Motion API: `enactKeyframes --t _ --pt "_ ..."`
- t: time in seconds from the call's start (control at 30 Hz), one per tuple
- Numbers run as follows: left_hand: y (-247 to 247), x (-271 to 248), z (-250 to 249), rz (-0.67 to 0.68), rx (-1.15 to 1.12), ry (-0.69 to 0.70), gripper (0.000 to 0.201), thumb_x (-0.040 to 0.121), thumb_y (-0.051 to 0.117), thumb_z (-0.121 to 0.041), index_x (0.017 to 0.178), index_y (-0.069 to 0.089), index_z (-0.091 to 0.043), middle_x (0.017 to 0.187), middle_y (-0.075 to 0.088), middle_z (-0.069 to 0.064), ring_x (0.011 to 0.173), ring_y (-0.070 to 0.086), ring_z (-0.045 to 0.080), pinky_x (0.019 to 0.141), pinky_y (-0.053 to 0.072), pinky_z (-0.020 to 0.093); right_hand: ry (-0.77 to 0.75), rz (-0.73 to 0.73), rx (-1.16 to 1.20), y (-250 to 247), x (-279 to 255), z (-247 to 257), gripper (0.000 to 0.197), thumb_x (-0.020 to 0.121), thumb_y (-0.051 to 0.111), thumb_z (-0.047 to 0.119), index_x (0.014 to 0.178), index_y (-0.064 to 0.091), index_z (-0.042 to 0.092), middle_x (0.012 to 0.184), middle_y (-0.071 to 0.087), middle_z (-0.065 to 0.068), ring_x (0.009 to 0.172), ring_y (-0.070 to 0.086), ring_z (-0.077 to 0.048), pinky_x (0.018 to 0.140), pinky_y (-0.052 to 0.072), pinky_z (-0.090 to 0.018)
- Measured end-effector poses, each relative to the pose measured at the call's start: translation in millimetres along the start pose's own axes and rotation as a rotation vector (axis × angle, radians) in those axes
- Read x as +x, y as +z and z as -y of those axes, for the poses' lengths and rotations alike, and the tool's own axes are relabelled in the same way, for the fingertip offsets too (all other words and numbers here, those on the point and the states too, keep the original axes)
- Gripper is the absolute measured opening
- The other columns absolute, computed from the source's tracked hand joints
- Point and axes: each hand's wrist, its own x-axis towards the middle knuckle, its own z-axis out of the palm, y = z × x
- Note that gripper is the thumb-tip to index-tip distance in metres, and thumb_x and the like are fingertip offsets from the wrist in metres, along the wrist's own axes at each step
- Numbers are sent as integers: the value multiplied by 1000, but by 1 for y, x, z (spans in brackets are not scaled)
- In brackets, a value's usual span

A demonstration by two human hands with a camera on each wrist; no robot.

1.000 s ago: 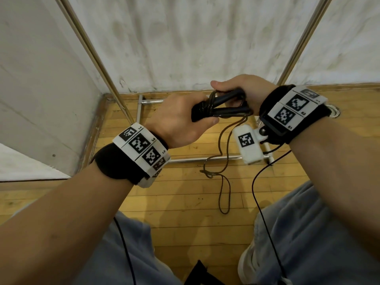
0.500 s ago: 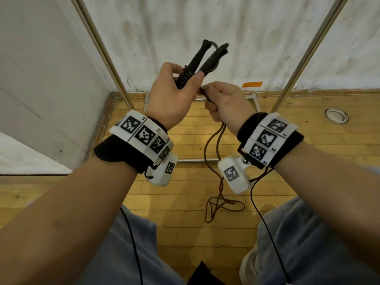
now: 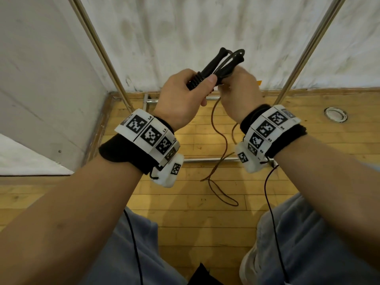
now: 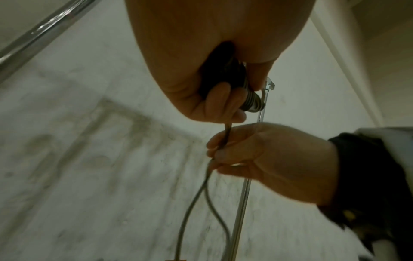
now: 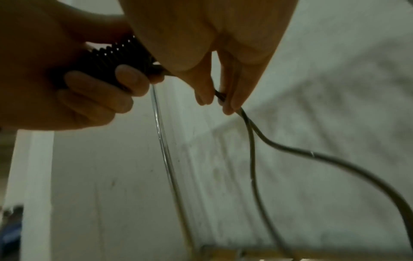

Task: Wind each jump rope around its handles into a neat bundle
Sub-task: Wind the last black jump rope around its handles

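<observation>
My left hand grips the two black jump rope handles side by side, tips pointing up and away, with several turns of cord wound round their lower part. Just right of it, my right hand pinches the doubled brown cord between thumb and fingers close to the handles. The rest of the cord hangs down from that pinch and ends in a loose loop on the wooden floor. In the left wrist view the cord runs from the handles into my right hand.
I stand over a wooden floor in a corner of white walls. A metal frame with slanted poles and low bars stands ahead. A round floor fitting sits at the right. Black sensor cables hang from my wrists.
The handles swung from lying level to pointing up, and both hands rose. My right hand came off the handle tips and took the cord below them; the loop on the floor shifted.
</observation>
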Motion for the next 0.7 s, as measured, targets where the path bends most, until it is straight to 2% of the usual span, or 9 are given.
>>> enactKeyframes --t 0.07,0.13,0.2,0.27,0.37,0.43,0.5,0.6,0.7 --pt "-1 1 -1 3 -43 0 33 94 56 -34 89 61 -2 63 62 2 44 48 8 48 35 23 110 166 294 8 -6 5 17 89 55 11 89 68 21 92 68 6 80 59 -5 74 43 -24" --pt "-4 2 -1 7 -53 4 31 94 57 -33 83 59 -4 63 62 7 42 49 8 45 35 19 222 419 658 13 -15 11 18 85 62 9 75 64 24 71 67 13 72 61 -2 74 48 -28" --pt "-10 4 1 1 -60 0 30 95 56 -33 80 58 -7 63 62 8 41 49 10 43 35 19 305 596 895 17 -18 10 16 85 63 8 80 68 21 79 71 7 87 66 -11 83 51 -33" --pt "-18 7 3 -30 -68 -20 29 95 54 -35 80 59 -11 63 62 5 43 48 13 43 36 23 316 667 935 16 -17 6 10 87 62 16 87 70 23 90 73 3 98 66 -14 90 47 -35" --pt "-25 12 7 -130 -32 -25 27 95 52 -38 81 58 -16 66 62 2 47 50 14 50 40 30 319 643 950 16 -14 4 13 90 59 27 92 69 19 86 74 2 85 68 -15 95 44 -40" --pt "-25 13 9 -191 -1 -9 25 95 52 -40 86 56 -16 69 63 0 51 52 13 55 43 32 318 571 936 16 -14 8 21 96 51 26 87 66 15 74 71 1 69 66 -16 87 48 -40" --pt "-22 13 10 -205 18 14 23 94 54 -39 92 53 -15 71 63 -2 52 55 9 56 46 28 296 485 820 18 -14 13 29 100 41 24 83 62 14 65 62 -2 57 58 -15 72 49 -33" --pt "-17 12 10 -180 26 37 23 93 56 -36 97 50 -15 73 63 -2 55 57 8 59 50 26 189 308 404 18 -14 13 32 100 34 30 85 59 18 70 61 -2 64 56 -17 66 46 -32" --pt "-16 11 9 -142 -8 25 25 93 56 -36 100 52 -12 74 64 -1 59 58 8 63 52 29 41 191 17 15 -15 8 27 99 40 30 104 63 16 73 56 0 78 52 -20 68 43 -33"
